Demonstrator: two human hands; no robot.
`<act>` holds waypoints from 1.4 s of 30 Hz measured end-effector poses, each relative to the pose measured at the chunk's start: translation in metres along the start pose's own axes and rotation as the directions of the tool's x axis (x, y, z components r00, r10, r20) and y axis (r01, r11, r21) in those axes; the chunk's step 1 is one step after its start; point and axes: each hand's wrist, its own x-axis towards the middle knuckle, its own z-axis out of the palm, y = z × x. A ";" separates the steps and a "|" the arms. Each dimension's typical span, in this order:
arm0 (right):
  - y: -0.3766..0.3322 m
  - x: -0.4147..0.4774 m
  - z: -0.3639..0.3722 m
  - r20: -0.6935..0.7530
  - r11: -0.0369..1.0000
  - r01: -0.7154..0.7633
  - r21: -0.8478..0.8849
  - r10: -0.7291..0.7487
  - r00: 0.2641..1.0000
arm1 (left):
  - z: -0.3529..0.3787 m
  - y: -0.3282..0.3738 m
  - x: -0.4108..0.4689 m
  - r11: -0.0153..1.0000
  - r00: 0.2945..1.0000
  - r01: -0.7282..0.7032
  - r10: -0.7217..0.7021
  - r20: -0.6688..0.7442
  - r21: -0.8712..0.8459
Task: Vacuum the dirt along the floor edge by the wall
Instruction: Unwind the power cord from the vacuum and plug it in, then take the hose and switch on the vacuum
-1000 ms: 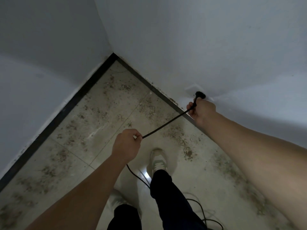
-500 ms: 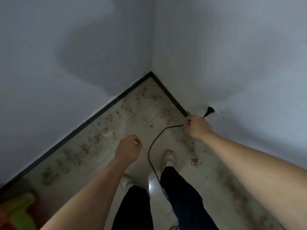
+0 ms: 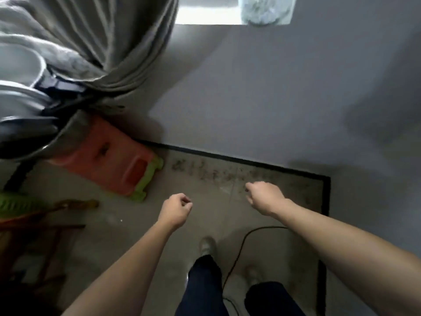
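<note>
At the far left a grey curtain [image 3: 95, 53] hangs bunched over a pale round vessel [image 3: 18, 71], too blurred to name. Below it an orange stool [image 3: 107, 160] with green feet lies tipped on the floor [image 3: 136, 224], close to the wall [image 3: 262, 99]. The left hand [image 3: 176, 209] is held out over the floor, fingers curled into a loose fist with nothing in it. The dirt [image 3: 223, 175] is a dark speckled band along the floor's far edge, just before the black skirting [image 3: 239, 159], running from beside the stool towards the right corner. The right hand [image 3: 265, 197] hovers near that band, apart from the left, fingers bent under. Whether it holds anything I cannot tell. A black cord [image 3: 238, 254] curves over the near floor between the person's legs [image 3: 202, 286].
</note>
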 end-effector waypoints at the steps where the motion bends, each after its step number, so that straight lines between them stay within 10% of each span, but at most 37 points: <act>1: -0.020 -0.002 -0.004 0.016 0.997 0.059 -0.046 -0.058 0.998 | -0.009 -0.020 -0.019 0.997 0.998 0.050 -0.052 -0.034 -0.054; 14: -0.312 -0.090 0.103 0.401 0.651 0.710 -0.267 -0.595 0.696 | 0.006 -0.282 -0.300 0.678 0.695 0.498 -0.685 -0.219 -0.541; 26: -0.477 -0.286 0.327 0.678 0.402 0.875 -0.271 -0.565 0.470 | 0.172 -0.515 -0.586 0.234 0.292 0.643 -0.955 -0.049 -0.729; 33: -0.526 -0.371 0.480 0.778 0.487 0.850 -0.202 -0.448 0.441 | 0.279 -0.619 -0.646 0.295 0.254 0.753 -0.955 -0.155 -0.588; 42: -0.543 -0.362 0.608 0.712 0.820 0.571 -0.037 -0.380 0.591 | 0.345 -0.670 -0.612 0.448 0.296 0.788 -0.877 -0.379 -0.422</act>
